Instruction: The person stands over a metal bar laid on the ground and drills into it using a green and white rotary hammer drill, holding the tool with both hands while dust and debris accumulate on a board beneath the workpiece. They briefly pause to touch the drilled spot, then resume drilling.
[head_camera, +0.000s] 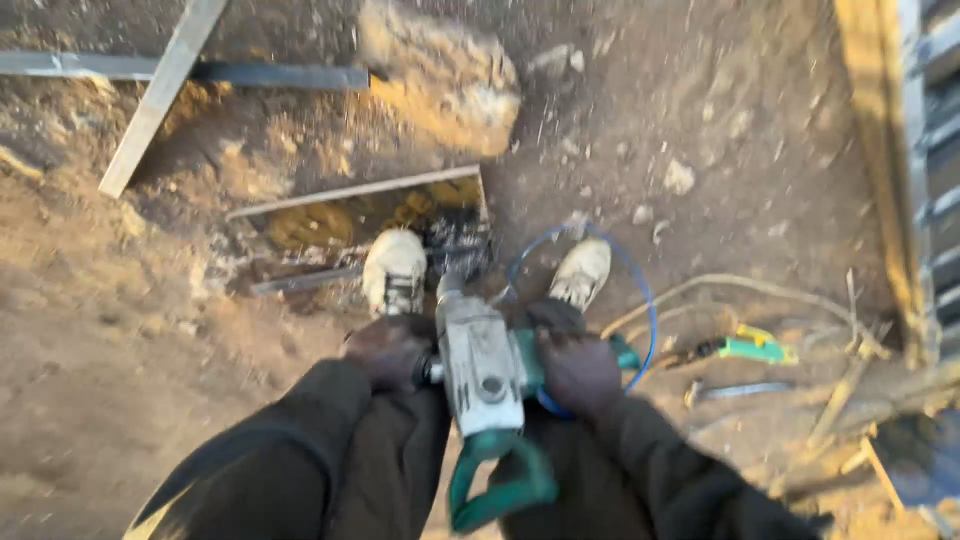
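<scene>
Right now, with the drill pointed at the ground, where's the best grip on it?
Keep both hands on the green-and-grey power drill, one from each side. The left hand holds the side grip, the right hand the opposite side. The green loop handle at the rear, nearest the body, is free, probably best for steadying. Stay clear of the blue cable.

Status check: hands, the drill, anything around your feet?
Left hand and right hand both gripping the grey-green power drill, pointed down. Blue cable loops by right shoe. Loose tools on dirt, right side.

One power drill (485, 375); two hands (390, 350); two shoes (395, 268); one blue cable (640, 290); two metal bars (160, 95).
</scene>
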